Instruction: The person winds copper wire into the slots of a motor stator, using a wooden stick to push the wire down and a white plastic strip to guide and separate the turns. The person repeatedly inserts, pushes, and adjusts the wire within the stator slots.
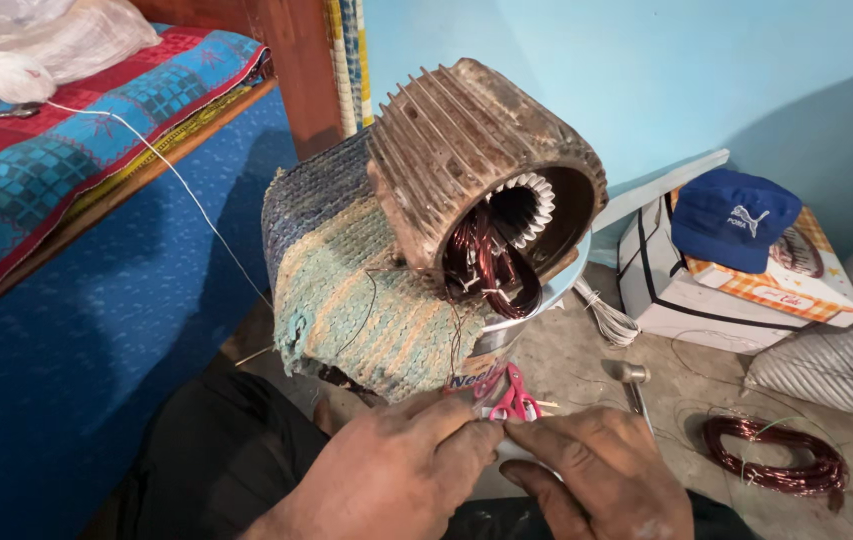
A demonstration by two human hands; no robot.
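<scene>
A rusty finned motor housing [457, 150] lies tilted on a woven cloth [367, 290] over a metal container [492, 350]. Copper windings [487, 265] spill from its open end, which faces me. Low in the view, my left hand [397, 475] and my right hand [597, 475] meet fingertip to fingertip just in front of the container. Both pinch a small pale sheet [517, 450], mostly hidden under the fingers. Pink-handled scissors [515, 395] lie just beyond the fingertips, against the container's base.
A coil of copper wire [777, 455] lies on the concrete floor at the right. Behind it a white box [687, 295] carries a blue cap [737, 215]. A bundle of white strips [607, 315] and a metal tool [635, 385] lie nearby. A blue bed [97, 330] fills the left.
</scene>
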